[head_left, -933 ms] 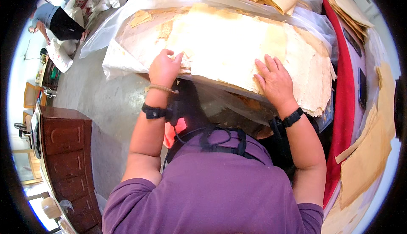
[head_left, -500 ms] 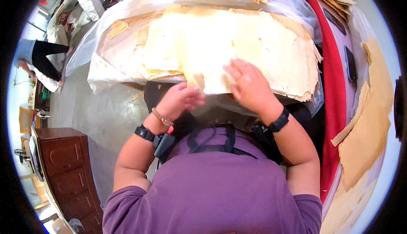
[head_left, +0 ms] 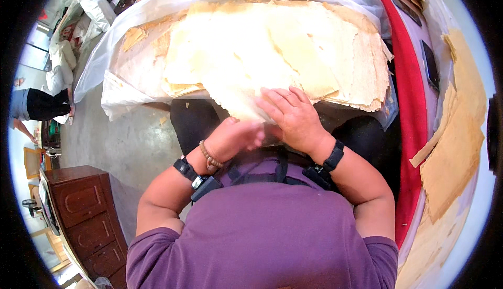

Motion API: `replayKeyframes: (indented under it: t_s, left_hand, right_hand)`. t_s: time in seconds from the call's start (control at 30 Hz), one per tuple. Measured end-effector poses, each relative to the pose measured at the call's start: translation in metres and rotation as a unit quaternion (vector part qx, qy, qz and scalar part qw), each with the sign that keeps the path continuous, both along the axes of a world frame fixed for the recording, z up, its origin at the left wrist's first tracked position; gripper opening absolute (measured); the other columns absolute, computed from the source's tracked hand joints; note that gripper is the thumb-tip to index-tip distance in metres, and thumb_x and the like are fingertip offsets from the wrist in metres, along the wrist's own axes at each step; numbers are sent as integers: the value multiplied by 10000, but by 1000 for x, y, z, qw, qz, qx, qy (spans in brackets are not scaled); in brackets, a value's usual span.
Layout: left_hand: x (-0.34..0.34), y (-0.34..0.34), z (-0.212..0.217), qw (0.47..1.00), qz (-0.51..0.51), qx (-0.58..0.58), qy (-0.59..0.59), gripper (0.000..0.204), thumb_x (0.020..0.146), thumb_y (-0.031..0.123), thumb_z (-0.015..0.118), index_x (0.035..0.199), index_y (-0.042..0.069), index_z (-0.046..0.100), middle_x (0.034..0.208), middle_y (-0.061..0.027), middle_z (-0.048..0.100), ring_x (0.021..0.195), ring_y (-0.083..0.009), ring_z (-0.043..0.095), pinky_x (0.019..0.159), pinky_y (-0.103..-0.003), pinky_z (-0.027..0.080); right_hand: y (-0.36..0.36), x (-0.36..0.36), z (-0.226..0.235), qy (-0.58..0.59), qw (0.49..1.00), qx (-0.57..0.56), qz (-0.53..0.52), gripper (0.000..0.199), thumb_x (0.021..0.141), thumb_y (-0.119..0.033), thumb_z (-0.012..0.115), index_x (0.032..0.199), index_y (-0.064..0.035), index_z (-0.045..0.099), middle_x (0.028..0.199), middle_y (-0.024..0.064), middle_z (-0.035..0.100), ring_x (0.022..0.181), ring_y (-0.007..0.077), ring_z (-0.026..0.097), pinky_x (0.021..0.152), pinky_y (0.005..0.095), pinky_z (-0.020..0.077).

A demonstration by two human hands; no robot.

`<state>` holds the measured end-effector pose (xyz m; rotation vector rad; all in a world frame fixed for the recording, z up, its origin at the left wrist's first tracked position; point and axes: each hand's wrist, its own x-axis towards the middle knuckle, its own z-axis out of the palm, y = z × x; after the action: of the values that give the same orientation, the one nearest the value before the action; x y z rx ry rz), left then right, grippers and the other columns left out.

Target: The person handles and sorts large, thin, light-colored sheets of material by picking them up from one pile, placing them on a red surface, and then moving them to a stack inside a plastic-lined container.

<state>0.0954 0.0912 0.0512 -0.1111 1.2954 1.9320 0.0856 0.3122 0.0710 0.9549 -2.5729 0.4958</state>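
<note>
A pale, ragged-edged sheet [head_left: 230, 92] lies on top of a stack of similar thin tan sheets [head_left: 361, 69], its near corner jutting over the front edge toward me. My right hand [head_left: 296, 118] is at this near edge, fingers laid over the top and thumb lower down, closed on the sheet. Close beside it, my left hand [head_left: 236, 138] is just under the jutting corner, its fingers pointing right and smeared by motion. Whether the left hand touches the sheet cannot be made out. Strong glare washes out the middle of the stack.
Clear plastic sheeting [head_left: 126, 92] lies under and around the stack. To the right runs a red cloth strip [head_left: 406, 132], with a dark phone [head_left: 429, 66] and more tan sheets [head_left: 456, 147] beyond. A brown drawer cabinet [head_left: 86, 200] stands at left; another person [head_left: 42, 105] is farther off.
The top sheet has shifted and turned, so its corner now juts toward me. My hands have come closer together at its near edge. The other person has moved slightly left and down in view.
</note>
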Motion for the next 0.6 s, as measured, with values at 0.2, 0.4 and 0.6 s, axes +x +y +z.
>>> replayKeyframes:
  t_s: [0.2, 0.4, 0.6]
  left_hand:
    - [0, -2, 11, 976, -191, 15, 99, 212, 997, 122, 630, 1169, 7, 673, 994, -82, 751, 869, -130, 698, 723, -237, 539]
    - [-26, -36, 48, 959, -71, -105, 252, 176, 969, 57, 644, 1139, 32, 682, 987, -65, 748, 911, -120, 704, 745, -241, 553]
    - [-80, -38, 40, 551, -80, -441, 704, 440, 808, -24, 664, 1235, 82, 659, 1283, -97, 676, 1210, -293, 626, 994, -407, 523]
  right_hand:
    - [44, -19, -6, 63, 997, 50, -5, 219, 887, -134, 606, 1051, -194, 740, 1162, 2, 723, 1137, 184, 644, 1125, 467, 404]
    - [109, -20, -1, 30, 990, 41, -133, 324, 879, -85, 587, 1122, -217, 755, 1233, 32, 708, 1205, 237, 624, 1127, 489, 401]
    - [101, -9, -9, -6, 995, -22, -94, 329, 835, -68, 607, 1090, -199, 769, 1244, 46, 701, 1197, 257, 630, 1102, 467, 430]
